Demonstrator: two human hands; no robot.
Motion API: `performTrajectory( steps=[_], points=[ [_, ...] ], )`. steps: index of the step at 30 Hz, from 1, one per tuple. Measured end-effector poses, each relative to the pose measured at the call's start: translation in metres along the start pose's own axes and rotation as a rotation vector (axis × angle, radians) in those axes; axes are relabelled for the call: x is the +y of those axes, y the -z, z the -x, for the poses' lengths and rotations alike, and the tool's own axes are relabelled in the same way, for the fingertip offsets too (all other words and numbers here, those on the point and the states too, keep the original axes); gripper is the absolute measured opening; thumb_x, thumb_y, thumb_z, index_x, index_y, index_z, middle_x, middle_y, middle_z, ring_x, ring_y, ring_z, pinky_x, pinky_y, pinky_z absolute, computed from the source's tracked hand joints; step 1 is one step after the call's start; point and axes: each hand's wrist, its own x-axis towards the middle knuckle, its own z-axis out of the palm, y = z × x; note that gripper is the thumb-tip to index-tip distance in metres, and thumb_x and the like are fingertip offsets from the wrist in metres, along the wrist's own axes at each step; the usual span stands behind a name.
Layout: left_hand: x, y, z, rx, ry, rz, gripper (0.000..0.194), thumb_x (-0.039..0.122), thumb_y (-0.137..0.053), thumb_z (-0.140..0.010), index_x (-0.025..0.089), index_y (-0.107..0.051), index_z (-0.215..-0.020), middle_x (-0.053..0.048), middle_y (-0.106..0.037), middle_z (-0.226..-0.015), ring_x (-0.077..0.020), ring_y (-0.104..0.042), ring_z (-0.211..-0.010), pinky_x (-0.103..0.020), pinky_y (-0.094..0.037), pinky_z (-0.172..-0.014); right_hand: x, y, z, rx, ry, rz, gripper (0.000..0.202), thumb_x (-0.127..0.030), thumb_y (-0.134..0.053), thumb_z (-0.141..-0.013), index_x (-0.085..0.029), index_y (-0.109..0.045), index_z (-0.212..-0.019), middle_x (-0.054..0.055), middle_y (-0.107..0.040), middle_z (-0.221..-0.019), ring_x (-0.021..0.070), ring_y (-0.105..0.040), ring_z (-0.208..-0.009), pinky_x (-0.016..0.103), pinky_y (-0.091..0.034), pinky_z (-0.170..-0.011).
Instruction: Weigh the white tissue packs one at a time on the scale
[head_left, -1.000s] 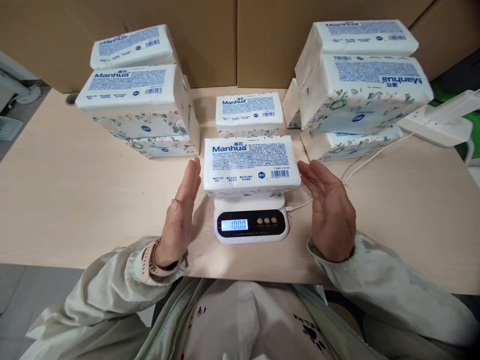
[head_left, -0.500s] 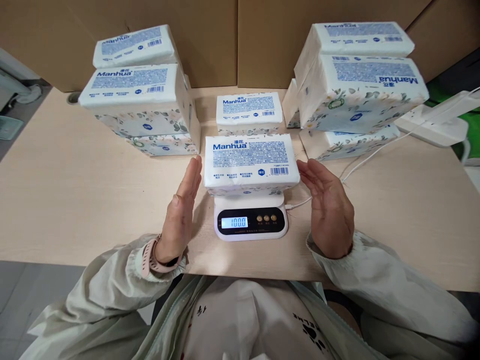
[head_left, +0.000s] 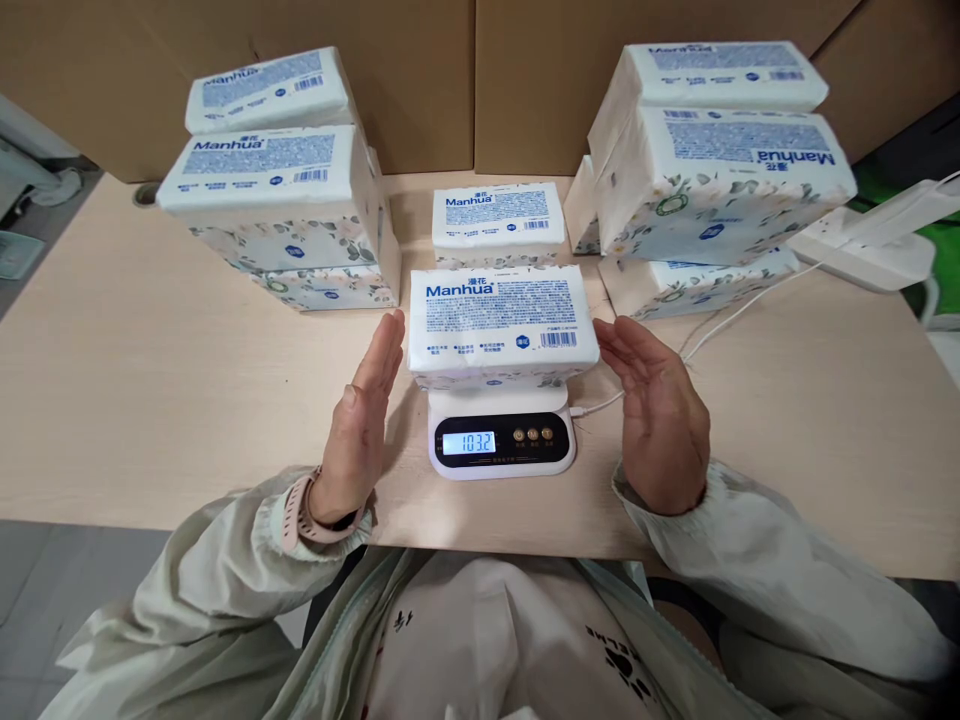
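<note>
A white and blue Manhua tissue pack (head_left: pixel 502 320) lies flat on a white digital scale (head_left: pixel 501 440), whose lit display (head_left: pixel 469 442) reads 103.2. To the left of the pack is my left hand (head_left: pixel 361 425), upright with fingers stretched out and a small gap between it and the pack. My right hand (head_left: pixel 660 420) stands at the other side, open, its fingers slightly bent. Its fingertips are very near the pack's right end; I cannot tell whether they touch. Neither hand holds anything.
Behind the scale lies another tissue pack (head_left: pixel 499 225). Stacked packs stand at the left (head_left: pixel 277 190) and right (head_left: pixel 720 180). A white cable (head_left: pixel 720 328) runs from the scale toward a white power strip (head_left: pixel 870 250). Cardboard boxes (head_left: pixel 420 90) line the table's back.
The scale's reading has gone from 100.0 to 103.2. Both hands and the tissue pack are practically where they were.
</note>
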Motion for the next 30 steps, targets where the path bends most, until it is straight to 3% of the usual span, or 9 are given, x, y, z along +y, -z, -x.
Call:
performTrajectory(
  steps=[15,20,22,25,30],
  points=[
    [-0.001,-0.002,-0.001,0.015,0.006,0.021,0.061,0.069,-0.037,-0.113,0.044,-0.056,-0.165,0.008,-0.045,-0.178,-0.0307,-0.026,-0.175,-0.056,-0.017,-0.148,0.000,0.001,0.002,-0.029,0.011,0.015,0.039,-0.050,-0.054,-0.113,-0.032,-0.077,-0.138,0.002,-0.081,-0.143,0.0276,-0.072,-0.141,0.056,-0.049,-0.131],
    [0.010,-0.013,-0.001,-0.069,0.021,0.035,0.066,0.068,-0.035,-0.113,0.035,-0.060,-0.164,0.003,-0.042,-0.181,-0.0324,-0.024,-0.176,-0.055,-0.021,-0.147,-0.003,-0.003,0.005,-0.241,-0.009,0.042,0.049,-0.054,-0.052,-0.113,-0.035,-0.065,-0.156,0.000,-0.066,-0.165,0.0286,-0.059,-0.157,0.054,-0.048,-0.134],
    [0.015,-0.015,0.004,-0.010,0.002,0.036,0.059,0.063,-0.038,-0.114,0.035,-0.064,-0.160,0.003,-0.045,-0.179,-0.0329,-0.029,-0.174,-0.053,-0.027,-0.145,-0.013,-0.009,0.005,-0.330,0.009,0.072,0.052,-0.054,-0.053,-0.113,-0.039,-0.058,-0.163,-0.003,-0.058,-0.172,0.0278,-0.053,-0.162,0.053,-0.046,-0.136],
    [0.023,-0.010,0.016,0.176,-0.029,0.012,0.049,0.056,-0.053,-0.112,0.035,-0.070,-0.153,0.000,-0.056,-0.171,-0.0347,-0.038,-0.170,-0.053,-0.034,-0.142,-0.030,-0.026,0.001,-0.476,0.063,0.112,0.058,-0.051,-0.055,-0.112,-0.039,-0.048,-0.169,0.000,-0.052,-0.177,0.0280,-0.053,-0.162,0.053,-0.046,-0.136],
    [0.030,0.019,0.032,0.468,-0.037,-0.086,0.034,0.044,-0.072,-0.105,0.035,-0.079,-0.137,0.000,-0.066,-0.160,-0.0388,-0.042,-0.166,-0.062,-0.029,-0.143,-0.039,-0.068,-0.015,-0.790,0.127,0.139,0.069,-0.053,-0.058,-0.110,-0.032,-0.039,-0.173,0.006,-0.040,-0.184,0.0300,-0.042,-0.170,0.058,-0.043,-0.138]
  ],
)
